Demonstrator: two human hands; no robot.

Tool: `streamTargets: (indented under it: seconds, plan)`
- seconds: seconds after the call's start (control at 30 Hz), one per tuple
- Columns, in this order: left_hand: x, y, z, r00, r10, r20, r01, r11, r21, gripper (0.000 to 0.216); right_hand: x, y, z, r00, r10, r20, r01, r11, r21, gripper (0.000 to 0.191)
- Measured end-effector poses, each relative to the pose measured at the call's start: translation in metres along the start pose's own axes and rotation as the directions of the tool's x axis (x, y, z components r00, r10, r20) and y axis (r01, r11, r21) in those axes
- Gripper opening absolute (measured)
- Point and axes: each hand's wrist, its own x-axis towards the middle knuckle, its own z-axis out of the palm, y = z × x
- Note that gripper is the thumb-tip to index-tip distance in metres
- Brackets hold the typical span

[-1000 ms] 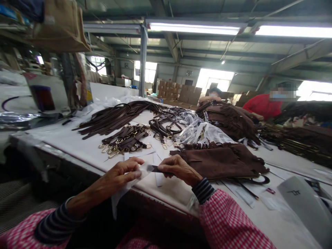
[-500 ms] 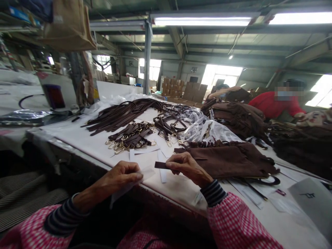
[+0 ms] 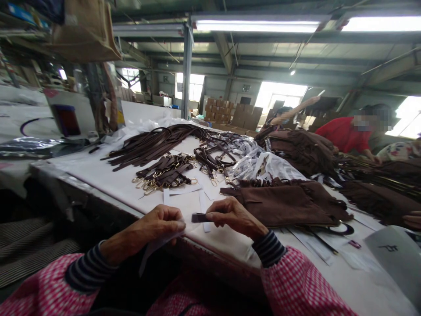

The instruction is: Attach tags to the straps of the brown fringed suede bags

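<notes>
My left hand (image 3: pixel 164 226) pinches a thin, translucent plastic strip (image 3: pixel 149 252), which hangs below the fingers over the table's front edge. Opposite it, my right hand (image 3: pixel 226 215) is closed on the end of a short dark brown strap piece (image 3: pixel 198 217) that points toward the left hand. A small gap separates the strap end from my left fingertips. Beneath and behind the strap lie white paper strips (image 3: pixel 201 199). Just beyond my right hand is a brown fabric bag (image 3: pixel 286 204) lying flat. A pile of short brown straps with gold clasps (image 3: pixel 171 173) sits past my left hand.
Long brown straps (image 3: pixel 148 147) lie farther back on the white table (image 3: pixel 85 175). Clear plastic wrapping (image 3: pixel 269 166) and stacked brown bags (image 3: pixel 299 149) are at right. A person in red (image 3: pixel 342 134) and another person's raised arm (image 3: pixel 297 107) are behind them.
My hands have come closer together, and the strap piece has moved slightly left toward the plastic strip. In the background, a person's arm has risen.
</notes>
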Motion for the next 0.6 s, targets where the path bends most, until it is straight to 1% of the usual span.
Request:
streamTargets:
  seconds: [0.1,0.17,0.23,0.33,0.4,0.43,0.47,0.5,0.57,0.6]
  plan:
    - [0.007,0.003,0.001,0.999,0.047,0.018,-0.048,0.997,0.057,0.035,0.001,0.003,-0.001,0.999,0.012,0.037,-0.010,0.998,-0.057,0.032]
    - [0.014,0.005,0.002,0.998,0.049,0.042,-0.052,0.997,0.064,0.041,0.002,0.005,-0.001,0.999,0.021,0.047,-0.017,0.997,-0.074,0.033]
    - [0.022,0.008,0.005,0.998,0.048,0.046,-0.051,0.997,0.066,0.043,0.002,0.006,-0.001,0.999,0.026,0.044,-0.023,0.998,-0.065,0.034]
    - [0.032,0.014,0.010,0.998,0.055,0.025,-0.058,0.993,0.106,0.041,0.002,0.004,0.000,0.999,0.033,0.024,-0.032,0.999,-0.040,0.037]
    - [0.035,0.019,0.014,0.996,0.081,0.026,-0.084,0.979,0.188,0.037,0.002,0.004,0.001,0.999,0.034,0.006,-0.034,0.999,-0.025,0.038]
    - [0.036,0.022,0.017,0.994,0.105,0.027,-0.108,0.955,0.275,0.035,0.003,0.004,0.002,0.999,0.033,-0.008,-0.033,0.999,-0.021,0.038]
    - [0.036,0.026,0.020,0.990,0.138,0.023,-0.135,0.909,0.394,0.033,0.003,0.004,0.003,0.999,0.032,-0.022,-0.032,0.999,-0.020,0.037]
    - [0.036,0.029,0.023,0.984,0.177,0.010,-0.155,0.834,0.530,0.032,0.003,0.004,0.003,0.999,0.026,-0.038,-0.027,0.999,-0.019,0.036]
    - [0.037,0.036,0.029,0.969,0.246,-0.030,-0.135,0.626,0.768,0.033,0.002,0.005,0.004,0.998,0.002,-0.069,-0.002,1.000,-0.011,0.032]
    - [0.038,0.040,0.032,0.963,0.264,-0.045,-0.110,0.543,0.832,0.033,0.001,0.006,0.004,0.997,-0.010,-0.076,0.010,1.000,0.002,0.030]
